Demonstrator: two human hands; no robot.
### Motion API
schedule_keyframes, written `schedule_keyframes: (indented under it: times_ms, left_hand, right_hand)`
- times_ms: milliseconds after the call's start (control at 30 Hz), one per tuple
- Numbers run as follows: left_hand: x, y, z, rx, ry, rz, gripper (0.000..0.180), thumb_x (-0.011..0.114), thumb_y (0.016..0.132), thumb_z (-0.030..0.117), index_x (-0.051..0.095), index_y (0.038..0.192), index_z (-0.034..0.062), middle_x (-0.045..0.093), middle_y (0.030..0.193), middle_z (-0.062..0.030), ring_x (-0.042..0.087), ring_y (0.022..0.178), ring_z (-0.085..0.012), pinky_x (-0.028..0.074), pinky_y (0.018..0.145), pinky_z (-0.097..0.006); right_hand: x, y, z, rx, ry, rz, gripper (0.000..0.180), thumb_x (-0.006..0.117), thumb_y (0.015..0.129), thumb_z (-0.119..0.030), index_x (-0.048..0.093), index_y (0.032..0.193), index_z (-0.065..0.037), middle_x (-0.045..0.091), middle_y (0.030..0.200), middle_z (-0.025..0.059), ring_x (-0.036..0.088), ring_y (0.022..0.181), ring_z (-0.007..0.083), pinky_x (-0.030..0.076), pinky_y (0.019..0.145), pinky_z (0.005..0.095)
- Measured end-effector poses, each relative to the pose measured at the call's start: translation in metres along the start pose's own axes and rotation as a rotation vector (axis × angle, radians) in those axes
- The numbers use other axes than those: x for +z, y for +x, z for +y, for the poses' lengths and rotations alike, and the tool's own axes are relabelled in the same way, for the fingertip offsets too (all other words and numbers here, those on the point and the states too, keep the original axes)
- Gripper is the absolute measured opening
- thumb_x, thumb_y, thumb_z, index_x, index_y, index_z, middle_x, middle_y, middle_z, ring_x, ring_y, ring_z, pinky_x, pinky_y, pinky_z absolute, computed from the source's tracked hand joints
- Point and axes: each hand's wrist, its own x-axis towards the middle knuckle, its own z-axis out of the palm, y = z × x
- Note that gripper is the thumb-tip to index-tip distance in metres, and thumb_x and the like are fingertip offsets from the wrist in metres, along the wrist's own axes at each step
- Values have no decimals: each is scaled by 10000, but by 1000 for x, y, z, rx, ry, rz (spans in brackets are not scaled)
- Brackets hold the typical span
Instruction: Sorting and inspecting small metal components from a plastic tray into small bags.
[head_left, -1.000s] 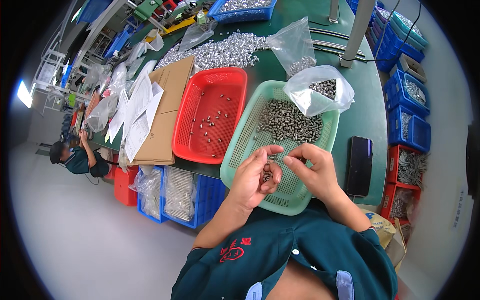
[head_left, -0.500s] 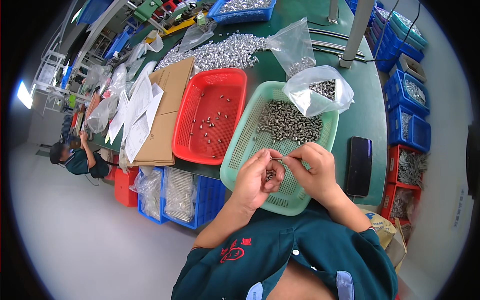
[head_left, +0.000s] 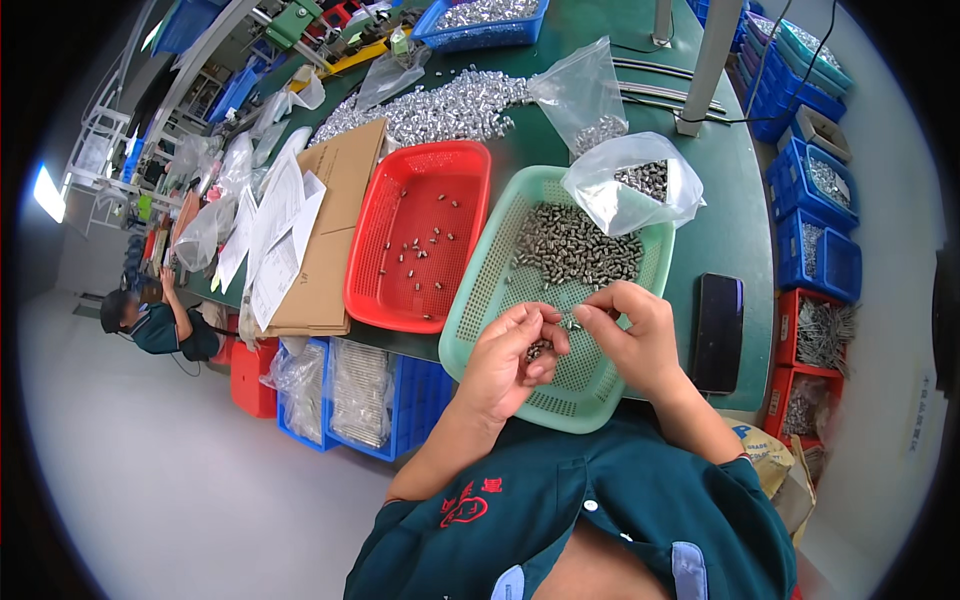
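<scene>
Over the near part of a pale green perforated basket (head_left: 470, 300), my left hand (head_left: 500, 365) is curled round several small metal cylinders (head_left: 537, 350), its thumb and forefinger pressed together. Just right of its fingertips, my right hand (head_left: 640, 335) pinches with thumb and forefinger. Something thin and shiny shows at that pinch, too small to name. A heap of the same dark metal cylinders (head_left: 575, 243) lies in the far half of the basket. An opened clear plastic bag (head_left: 610, 190) with more cylinders rests on the basket's far right rim.
Left of the basket stands a red tray (head_left: 365, 280) with scattered cylinders. Beyond lie cardboard (head_left: 335, 230) with papers and a pile of shiny parts (head_left: 450, 110). A phone (head_left: 718, 330) lies at right, near a metal post (head_left: 708, 70). A co-worker (head_left: 155, 325) is far left.
My right hand has drawn slightly away from my left fingertips; the thin piece that spanned the gap between them no longer does. My left hand has hardly moved.
</scene>
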Motion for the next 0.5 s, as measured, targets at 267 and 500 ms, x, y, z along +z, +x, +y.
schedule_keyframes:
  times_ms: [267,500]
  left_hand:
    - [-1,3,-1,-6,-142,-62,196,481,946,130,538,1106,31,548,858,-66,400,576,-74,326,505,-193]
    - [-2,3,-2,50,-153,-80,107,467,954,128,508,1043,83,552,801,-64,390,566,-89,333,515,-228]
  right_hand:
    - [0,-1,1,50,57,-1,101,694,780,-67,627,770,9,605,679,59,554,611,122,425,555,259]
    - [-1,0,-1,97,67,-15,104,691,778,-68,625,769,12,606,680,61,553,613,124,430,562,260]
